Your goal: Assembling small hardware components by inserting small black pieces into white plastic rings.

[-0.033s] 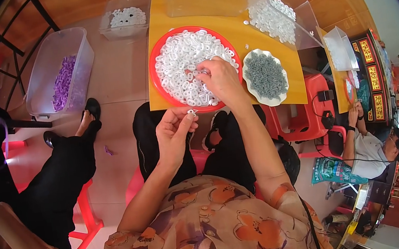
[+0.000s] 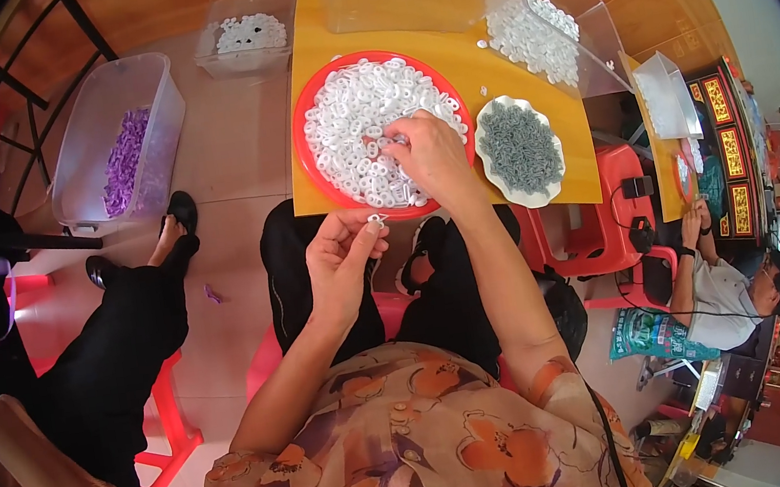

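Observation:
A small white plastic piece (image 2: 376,220), ring-like with a short tip sticking out, is pinched between the thumb and forefinger of my left hand (image 2: 340,255). That hand hovers just off the near rim of a round red tray (image 2: 310,177). Heaped in the tray are many white oval plastic rings (image 2: 353,115). My right hand (image 2: 432,154) reaches over the tray's right side, its fingers curled down among the rings; what its fingertips grip is hidden. To its right stands a white scalloped dish (image 2: 541,196) full of small grey pieces (image 2: 520,146).
Clear plastic bins hold more white pieces (image 2: 535,37) at the table's back right. On the floor at left, a clear bin (image 2: 160,106) holds purple pieces (image 2: 126,165). A person in black trousers (image 2: 121,368) sits at left, another person (image 2: 727,293) at far right. A red stool (image 2: 590,227) stands right.
My hands stay almost in place. At the far left edge, a purple loop has shifted slightly downward.

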